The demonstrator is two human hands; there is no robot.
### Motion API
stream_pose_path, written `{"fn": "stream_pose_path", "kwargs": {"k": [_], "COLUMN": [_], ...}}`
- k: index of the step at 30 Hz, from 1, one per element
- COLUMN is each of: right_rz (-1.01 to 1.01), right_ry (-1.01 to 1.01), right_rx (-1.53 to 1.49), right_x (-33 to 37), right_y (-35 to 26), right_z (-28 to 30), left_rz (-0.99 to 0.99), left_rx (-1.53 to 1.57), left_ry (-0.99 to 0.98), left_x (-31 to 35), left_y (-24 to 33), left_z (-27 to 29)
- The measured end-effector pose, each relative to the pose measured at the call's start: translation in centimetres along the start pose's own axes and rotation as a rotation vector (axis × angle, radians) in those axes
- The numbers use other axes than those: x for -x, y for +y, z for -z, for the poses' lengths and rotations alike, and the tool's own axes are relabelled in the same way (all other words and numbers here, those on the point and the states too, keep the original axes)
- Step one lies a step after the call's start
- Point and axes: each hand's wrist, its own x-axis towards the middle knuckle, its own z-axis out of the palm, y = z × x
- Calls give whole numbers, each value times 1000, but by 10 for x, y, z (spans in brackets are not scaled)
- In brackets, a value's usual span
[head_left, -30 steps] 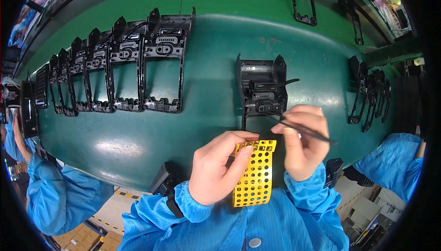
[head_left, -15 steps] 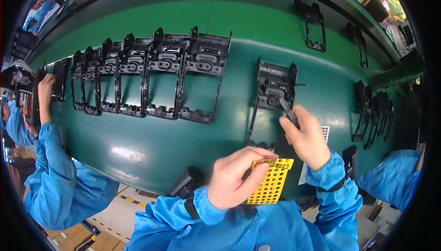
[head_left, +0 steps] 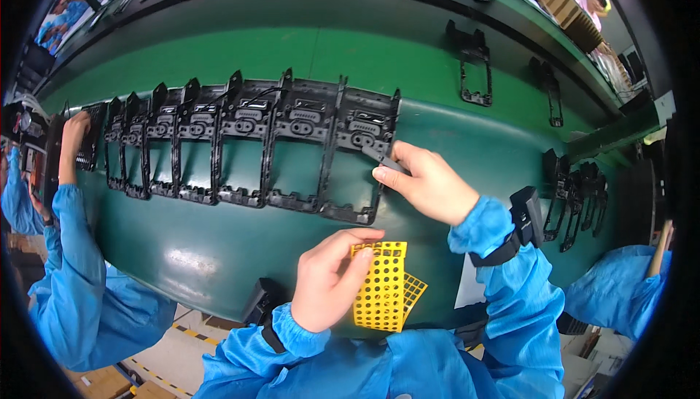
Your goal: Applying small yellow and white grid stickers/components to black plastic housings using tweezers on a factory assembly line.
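Observation:
My right hand [head_left: 430,184] grips dark tweezers [head_left: 385,160] between thumb and fingers. Their tip reaches the black plastic frame [head_left: 364,133] at the right end of a row; whether it touches cannot be made out. Nearer to me, my left hand [head_left: 328,279] pinches a yellow sheet [head_left: 379,289] with round dark dots by its upper left edge. Behind that sheet a second yellow sheet [head_left: 414,297] with square dark cells sticks out at the right. The row's other black frames [head_left: 251,129] stretch side by side to the left, each with a large rectangular opening.
More black frames lie at the far right [head_left: 572,195] and on the far green surface [head_left: 475,71]. A white sheet [head_left: 469,282] is by my right forearm. Dark blocky objects [head_left: 262,300] flank me along the near edge. Co-workers in blue sleeves [head_left: 69,246] sit on both sides.
The black frame that stood apart in front of me now stands at the right end of the row. My right hand has moved left with the tweezers. The second yellow sheet now shows.

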Motion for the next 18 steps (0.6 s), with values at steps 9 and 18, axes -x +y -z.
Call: {"fn": "stream_pose_path", "kwargs": {"k": [9, 18], "right_rz": [-425, -56], "right_ry": [859, 528], "right_rx": [576, 221], "right_x": [-59, 21], "right_y": [107, 61], "right_z": [125, 97], "left_rz": [20, -87], "left_rx": [53, 107], "left_ry": [57, -20], "left_x": [-1, 9], "left_y": [2, -6], "left_z": [-8, 0]}}
